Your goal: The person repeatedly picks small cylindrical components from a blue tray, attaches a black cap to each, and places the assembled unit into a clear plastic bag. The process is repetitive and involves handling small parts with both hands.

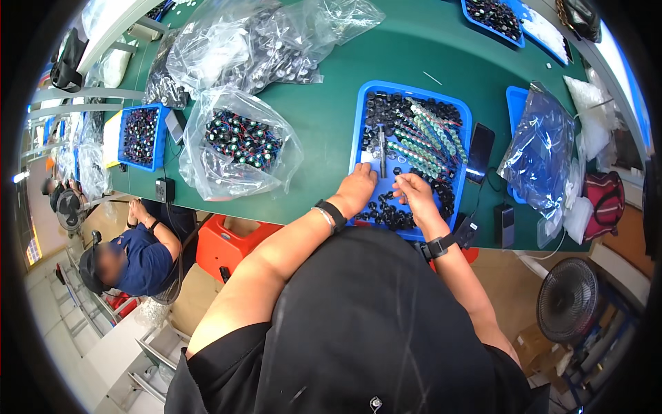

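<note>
A blue tray [361, 103] lies in front of me with both hands over its near half. My left hand [356, 188] is curled closed by the tray's left side; what it holds, if anything, is too small to make out. My right hand [416, 193] pinches thumb and fingers together above the small black caps [393, 215], and I cannot tell what is between them. A dark pen-like tool [383, 152] lies upright in the picture, just beyond my hands. Rows of round green parts [431, 141] with reddish wires fill the tray's far right.
Left of the tray sits an open clear bag [283, 165] of wired round parts. Further left are a blue bin [160, 148] and large plastic bags [241, 52]. A phone [480, 152] and a bag-covered tray [514, 103] lie right. Another person [141, 252] sits at left.
</note>
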A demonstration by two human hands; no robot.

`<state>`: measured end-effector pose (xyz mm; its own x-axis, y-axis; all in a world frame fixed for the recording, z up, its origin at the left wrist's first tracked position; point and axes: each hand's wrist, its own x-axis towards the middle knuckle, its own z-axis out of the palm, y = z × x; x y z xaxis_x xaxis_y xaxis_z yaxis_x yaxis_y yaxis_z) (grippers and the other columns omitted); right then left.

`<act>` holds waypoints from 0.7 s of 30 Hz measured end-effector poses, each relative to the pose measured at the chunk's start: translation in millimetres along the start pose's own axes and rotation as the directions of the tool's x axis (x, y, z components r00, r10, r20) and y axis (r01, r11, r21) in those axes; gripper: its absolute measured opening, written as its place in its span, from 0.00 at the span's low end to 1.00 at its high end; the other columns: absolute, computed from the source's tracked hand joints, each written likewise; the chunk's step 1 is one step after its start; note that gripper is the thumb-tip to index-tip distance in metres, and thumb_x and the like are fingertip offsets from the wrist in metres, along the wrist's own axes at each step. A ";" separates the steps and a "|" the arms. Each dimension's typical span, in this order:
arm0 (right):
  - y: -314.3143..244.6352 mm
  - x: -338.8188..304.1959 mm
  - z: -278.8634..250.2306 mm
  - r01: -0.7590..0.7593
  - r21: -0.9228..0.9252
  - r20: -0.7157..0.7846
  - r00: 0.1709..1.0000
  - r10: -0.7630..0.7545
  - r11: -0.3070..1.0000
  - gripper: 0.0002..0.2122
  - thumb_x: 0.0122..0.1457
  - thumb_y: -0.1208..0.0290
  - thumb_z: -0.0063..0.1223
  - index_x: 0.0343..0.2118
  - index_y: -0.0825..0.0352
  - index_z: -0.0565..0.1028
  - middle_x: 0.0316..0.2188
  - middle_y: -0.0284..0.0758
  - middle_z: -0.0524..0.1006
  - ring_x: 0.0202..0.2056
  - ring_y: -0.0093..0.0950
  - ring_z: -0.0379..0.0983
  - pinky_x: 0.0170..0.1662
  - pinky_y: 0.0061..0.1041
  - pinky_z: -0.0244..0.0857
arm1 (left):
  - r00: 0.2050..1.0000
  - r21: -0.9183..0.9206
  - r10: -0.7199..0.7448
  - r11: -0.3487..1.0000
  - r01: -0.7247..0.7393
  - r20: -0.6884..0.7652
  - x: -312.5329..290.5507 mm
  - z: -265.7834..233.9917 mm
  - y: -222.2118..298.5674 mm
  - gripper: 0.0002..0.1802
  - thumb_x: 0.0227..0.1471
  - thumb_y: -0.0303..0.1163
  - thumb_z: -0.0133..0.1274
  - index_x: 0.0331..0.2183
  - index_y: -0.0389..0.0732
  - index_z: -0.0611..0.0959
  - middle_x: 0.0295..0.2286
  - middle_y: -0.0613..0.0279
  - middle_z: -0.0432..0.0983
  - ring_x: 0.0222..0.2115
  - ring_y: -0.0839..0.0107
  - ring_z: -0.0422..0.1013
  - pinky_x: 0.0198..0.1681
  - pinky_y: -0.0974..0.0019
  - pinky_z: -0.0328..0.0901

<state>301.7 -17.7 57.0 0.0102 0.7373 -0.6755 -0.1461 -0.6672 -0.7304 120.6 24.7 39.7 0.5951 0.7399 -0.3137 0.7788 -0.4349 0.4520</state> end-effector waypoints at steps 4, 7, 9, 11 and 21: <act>-0.4 1.6 -0.1 0.002 0.003 -0.020 1.000 -0.002 1.000 0.09 0.60 0.66 0.49 0.37 0.66 0.73 0.29 0.30 0.75 0.28 0.18 0.71 0.29 0.17 0.62 | 0.998 -0.066 0.059 0.996 -0.059 -0.012 -4.3 -1.5 -7.2 0.13 0.47 0.25 0.46 0.37 0.32 0.75 0.38 0.51 0.67 0.42 0.54 0.64 0.43 0.58 0.66; 1.1 3.2 3.7 -0.013 0.013 -0.010 1.000 0.014 1.000 0.09 0.60 0.66 0.49 0.37 0.66 0.73 0.29 0.30 0.75 0.28 0.18 0.70 0.29 0.17 0.62 | 0.994 -0.064 0.112 0.992 -0.113 -0.005 -8.2 -7.0 -4.5 0.14 0.47 0.26 0.47 0.38 0.34 0.75 0.38 0.52 0.67 0.42 0.55 0.64 0.43 0.58 0.66; 1.1 3.0 6.7 -0.010 -0.006 0.000 1.000 0.010 1.000 0.10 0.60 0.66 0.49 0.39 0.67 0.73 0.29 0.31 0.75 0.28 0.18 0.70 0.29 0.17 0.61 | 0.994 -0.081 0.107 0.991 -0.110 -0.035 -7.8 -0.9 -2.6 0.15 0.47 0.25 0.48 0.40 0.36 0.75 0.36 0.52 0.68 0.40 0.54 0.65 0.42 0.58 0.66; -2.1 1.0 9.9 -0.013 -0.011 0.016 1.000 0.013 1.000 0.10 0.60 0.67 0.49 0.40 0.67 0.73 0.30 0.30 0.74 0.28 0.18 0.70 0.29 0.17 0.61 | 0.998 -0.104 0.067 0.992 -0.068 -0.013 -5.5 1.9 -0.5 0.15 0.47 0.25 0.49 0.41 0.37 0.75 0.35 0.51 0.69 0.38 0.53 0.67 0.42 0.58 0.66; -39.4 -15.7 17.3 0.136 0.055 0.163 0.976 -0.143 0.989 0.08 0.60 0.71 0.50 0.39 0.69 0.73 0.28 0.29 0.74 0.29 0.17 0.68 0.32 0.16 0.62 | 0.954 -0.959 -0.099 -0.050 0.279 0.283 -12.4 -64.0 -4.8 0.28 0.43 0.12 0.45 0.50 0.29 0.71 0.40 0.55 0.73 0.41 0.71 0.71 0.47 0.70 0.66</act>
<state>290.1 -1.2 98.0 -0.1305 0.8326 -0.5382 -0.1976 -0.5538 -0.8089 96.8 50.5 94.8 0.5465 0.6039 -0.5802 -0.0624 0.7203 0.6909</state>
